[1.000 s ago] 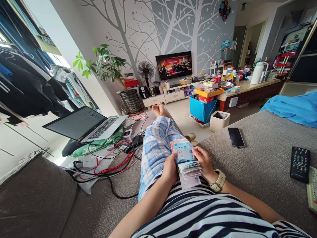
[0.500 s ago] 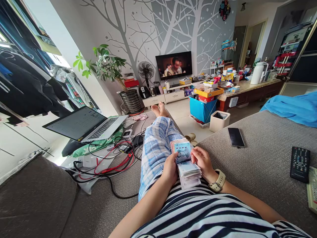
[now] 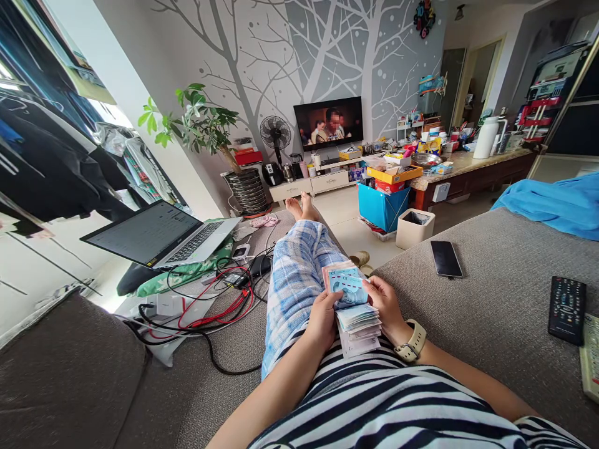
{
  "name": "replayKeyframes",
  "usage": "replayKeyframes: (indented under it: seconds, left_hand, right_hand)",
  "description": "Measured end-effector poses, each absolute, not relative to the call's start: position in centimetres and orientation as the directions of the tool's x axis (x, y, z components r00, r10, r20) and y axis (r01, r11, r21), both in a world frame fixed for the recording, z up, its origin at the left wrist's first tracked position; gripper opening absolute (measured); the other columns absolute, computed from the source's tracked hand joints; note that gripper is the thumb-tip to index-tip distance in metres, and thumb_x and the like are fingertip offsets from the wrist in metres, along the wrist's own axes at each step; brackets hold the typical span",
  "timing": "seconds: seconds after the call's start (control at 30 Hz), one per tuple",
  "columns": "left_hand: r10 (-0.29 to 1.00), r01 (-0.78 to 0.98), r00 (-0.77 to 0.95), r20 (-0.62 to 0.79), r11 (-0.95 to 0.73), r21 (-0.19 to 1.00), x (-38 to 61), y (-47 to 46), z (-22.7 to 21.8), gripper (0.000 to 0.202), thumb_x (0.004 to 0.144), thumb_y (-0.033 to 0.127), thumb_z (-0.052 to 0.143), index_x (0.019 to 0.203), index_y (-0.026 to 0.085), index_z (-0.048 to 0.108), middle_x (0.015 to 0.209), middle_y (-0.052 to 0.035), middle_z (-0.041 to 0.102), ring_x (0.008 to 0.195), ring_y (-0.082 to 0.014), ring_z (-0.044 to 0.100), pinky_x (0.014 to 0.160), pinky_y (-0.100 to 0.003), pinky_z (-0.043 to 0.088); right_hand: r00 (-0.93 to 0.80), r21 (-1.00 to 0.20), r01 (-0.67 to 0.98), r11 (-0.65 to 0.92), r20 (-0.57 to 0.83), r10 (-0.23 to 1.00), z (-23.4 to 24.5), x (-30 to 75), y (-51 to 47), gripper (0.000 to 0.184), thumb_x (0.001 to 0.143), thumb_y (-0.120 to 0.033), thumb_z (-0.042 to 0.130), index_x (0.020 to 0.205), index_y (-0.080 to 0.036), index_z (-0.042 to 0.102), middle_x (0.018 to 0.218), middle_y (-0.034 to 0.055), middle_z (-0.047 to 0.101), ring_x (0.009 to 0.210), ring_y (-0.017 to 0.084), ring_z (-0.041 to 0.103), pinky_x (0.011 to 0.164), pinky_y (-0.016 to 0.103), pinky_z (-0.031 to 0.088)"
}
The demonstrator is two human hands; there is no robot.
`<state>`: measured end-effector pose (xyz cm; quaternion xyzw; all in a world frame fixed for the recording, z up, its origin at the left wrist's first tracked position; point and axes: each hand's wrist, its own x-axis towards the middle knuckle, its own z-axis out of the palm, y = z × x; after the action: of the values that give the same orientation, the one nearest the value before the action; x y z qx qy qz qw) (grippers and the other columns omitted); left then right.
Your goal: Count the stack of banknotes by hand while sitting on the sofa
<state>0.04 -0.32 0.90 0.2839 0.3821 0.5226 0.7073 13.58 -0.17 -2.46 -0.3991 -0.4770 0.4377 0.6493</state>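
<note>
A thick stack of banknotes [image 3: 350, 304] rests over my lap, above blue plaid trousers and a striped shirt. My left hand [image 3: 322, 319] grips the stack from the left, thumb laid on the top blue note. My right hand [image 3: 386, 304], with a beige watch at its wrist, pinches the right edge of the top note, which is bent upward. Loose notes fan out below the stack toward my belly.
A black phone [image 3: 446, 258] and a black remote [image 3: 566, 309] lie on the grey sofa at right. A laptop [image 3: 161, 235], cables [image 3: 210, 308] and a charger sit at left. A white bin [image 3: 414, 227] and blue box [image 3: 382, 206] stand on the floor.
The top blue note has been peeled by my right hand and now curls up from the stack. The TV picture changed. Both arms stay in place.
</note>
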Motion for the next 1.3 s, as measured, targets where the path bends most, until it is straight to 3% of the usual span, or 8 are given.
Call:
replayKeyframes:
  seconds: [0.33,0.53,0.87,1.3]
  left_hand:
    - [0.955,-0.562,0.106,-0.276,0.287,0.776,0.2,0.0,0.5,0.007,0.076,0.013,0.058,0.078,0.014,0.065,0.083,-0.0076,0.073,0.109,-0.0329,0.061,0.087,-0.042,0.053]
    - [0.955,-0.603,0.083,-0.284,0.275,0.749,0.3,0.5,-0.2,0.016,0.081,0.018,0.053,0.084,0.012,0.067,0.084,-0.0098,0.073,0.105,-0.0312,0.063,0.083,-0.04,0.053]
    - [0.967,-0.572,0.107,-0.231,0.249,0.782,0.2,0.2,-0.1,0.023,0.072,0.021,0.059,0.091,0.011,0.067,0.089,-0.0108,0.073,0.089,-0.026,0.069,0.08,-0.037,0.054]
    - [0.96,-0.583,0.102,-0.261,0.27,0.766,0.2,0.4,-0.2,0.015,0.077,0.02,0.057,0.086,0.013,0.066,0.085,-0.0087,0.073,0.1,-0.0284,0.065,0.083,-0.036,0.054]
  right_hand:
    - [0.164,-0.932,-0.143,0.333,0.309,0.937,-2.8,13.8,-0.1,0.034,0.086,-0.044,0.055,0.064,-0.019,0.047,0.057,-0.0038,0.041,0.053,0.012,0.036,0.05,0.025,0.028]
    - [0.163,-0.927,-0.16,0.338,0.313,0.936,-2.5,13.8,-0.4,0.032,0.086,-0.044,0.054,0.066,-0.019,0.049,0.057,-0.0036,0.039,0.053,0.012,0.035,0.05,0.025,0.028]
    - [0.167,-0.926,-0.155,0.344,0.318,0.933,-2.1,13.8,-0.6,0.031,0.085,-0.044,0.054,0.068,-0.019,0.053,0.058,-0.0028,0.042,0.054,0.012,0.037,0.05,0.026,0.03]
    - [0.153,-0.919,-0.183,0.349,0.324,0.933,-2.2,13.7,-0.6,0.029,0.086,-0.044,0.055,0.071,-0.019,0.053,0.056,-0.0042,0.039,0.052,0.011,0.035,0.048,0.024,0.028]
